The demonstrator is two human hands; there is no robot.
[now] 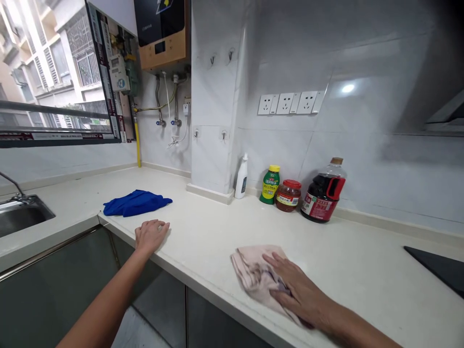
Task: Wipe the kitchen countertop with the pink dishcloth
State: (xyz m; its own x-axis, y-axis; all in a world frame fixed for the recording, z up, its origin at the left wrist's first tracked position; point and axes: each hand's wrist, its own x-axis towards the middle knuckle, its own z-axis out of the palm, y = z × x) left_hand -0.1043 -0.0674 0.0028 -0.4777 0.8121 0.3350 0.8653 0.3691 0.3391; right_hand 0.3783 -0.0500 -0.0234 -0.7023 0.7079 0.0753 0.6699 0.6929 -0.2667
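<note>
My right hand (pixel 295 285) presses on a folded pinkish cloth (pixel 250 270) that lies on the white countertop (pixel 203 237). The cloth is bunched up between its thumb and fingers. Further left, my left hand (pixel 151 235) rests on the front edge of the counter with its thumb apart from the fingers, and nothing is seen in it. Just beyond that hand lies a crumpled blue cloth (pixel 136 203), not touched by it.
Along the wall stand a white spray bottle (pixel 241 179), a green bottle with a yellow cap (pixel 270 186), a red-lidded jar (pixel 288 195) and a large dark sauce bottle (pixel 322 193). A sink (pixel 25 215) is at left, a black panel (pixel 438 268) at right.
</note>
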